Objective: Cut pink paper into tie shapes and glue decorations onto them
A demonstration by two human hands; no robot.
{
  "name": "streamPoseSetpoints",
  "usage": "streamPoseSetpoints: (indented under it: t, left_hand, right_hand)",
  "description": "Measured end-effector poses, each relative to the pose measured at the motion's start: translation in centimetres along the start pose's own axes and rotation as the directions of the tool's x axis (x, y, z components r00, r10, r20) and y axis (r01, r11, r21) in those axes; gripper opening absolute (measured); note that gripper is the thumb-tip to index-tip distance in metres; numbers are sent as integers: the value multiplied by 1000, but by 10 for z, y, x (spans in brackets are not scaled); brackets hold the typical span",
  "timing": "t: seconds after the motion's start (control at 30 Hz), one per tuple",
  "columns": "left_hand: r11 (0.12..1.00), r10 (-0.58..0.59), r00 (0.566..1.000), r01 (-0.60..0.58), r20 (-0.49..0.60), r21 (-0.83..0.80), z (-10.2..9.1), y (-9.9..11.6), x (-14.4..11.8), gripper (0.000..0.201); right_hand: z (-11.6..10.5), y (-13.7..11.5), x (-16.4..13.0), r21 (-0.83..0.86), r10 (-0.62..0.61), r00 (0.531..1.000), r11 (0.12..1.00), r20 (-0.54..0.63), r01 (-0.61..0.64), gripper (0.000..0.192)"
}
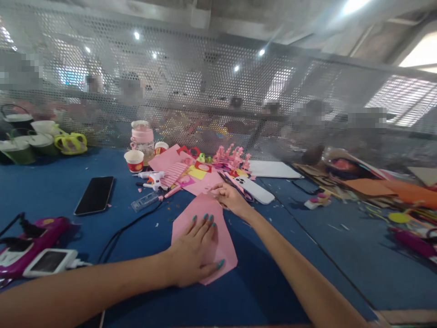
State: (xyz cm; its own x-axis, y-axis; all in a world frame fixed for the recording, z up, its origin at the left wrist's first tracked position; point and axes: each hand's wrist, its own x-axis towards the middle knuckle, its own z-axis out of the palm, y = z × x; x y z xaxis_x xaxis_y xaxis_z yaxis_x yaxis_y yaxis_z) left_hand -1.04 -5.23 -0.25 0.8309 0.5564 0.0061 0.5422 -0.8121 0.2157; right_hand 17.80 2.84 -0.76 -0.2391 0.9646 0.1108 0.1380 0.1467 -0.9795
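Observation:
A pink sheet of paper (223, 241) lies flat on the blue table (273, 273) in front of me. My left hand (194, 250) presses palm-down on its near half, fingers spread, nails painted teal. My right hand (228, 197) pinches the sheet's far corner with its fingertips. Just beyond that hand lie a white phone (254, 187), pink paper scraps (170, 159) and pink cut-out shapes (234, 157).
A black phone (94, 195), a white glue gun (153, 177), a red paper cup (134, 160) and a pink bottle (142, 139) sit at left. A magenta device with a power bank (48, 262) lies near left. Orange paper and craft clutter (375, 187) fill the right. A perforated metal screen (218, 91) backs the table.

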Motion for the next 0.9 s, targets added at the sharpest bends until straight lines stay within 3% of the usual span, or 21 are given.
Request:
streamPoseSetpoints:
  t: [0.2,0.3,0.37,0.43,0.5,0.57,0.6,0.67,0.73,0.83,0.9]
  left_hand:
    - [999,38,998,-36,-54,38,7,-3,0,73]
    - [996,38,986,-25,-160,81,7,-7,2,61]
    - [992,-26,960,58,-280,108,3,-13,6,47]
    - [975,-141,890,201,-434,94,-4,-23,12,41]
    - [937,-287,767,350,-574,-1,-10,-35,18,46]
    - [871,-441,654,478,-615,-117,-17,-46,23,58]
    - [838,-509,634,520,-582,-166,-20,-49,24,63]
    - [793,-599,648,562,-471,-234,-27,-53,25,70]
    - [795,-603,686,556,-407,-242,-35,-53,24,71]
    - [848,-521,720,499,-458,-180,-46,-52,22,63]
    - [883,-468,768,422,-437,-204,-53,-55,21,50]
  right_hand:
    - [-2,2,1,179,69,994,982,-79,-54,44]
    - [-2,2,1,175,82,992,982,-91,-66,42]
    - [0,0,1,171,87,993,983,-85,-71,41]
    - [2,-3,0,170,82,994,983,-72,-69,41]
    - [5,-7,-1,180,71,996,982,-55,-60,42]
    - [8,-10,-2,199,73,997,978,-24,-67,45]
    - [10,-11,-3,210,80,997,975,-5,-78,46]
    - [12,-12,-4,235,100,995,966,29,-104,48]
    - [13,-13,-4,265,109,993,957,47,-117,47]
    - [13,-15,-6,320,116,991,938,63,-130,42]
    - [12,-17,-6,367,133,987,917,90,-157,35]
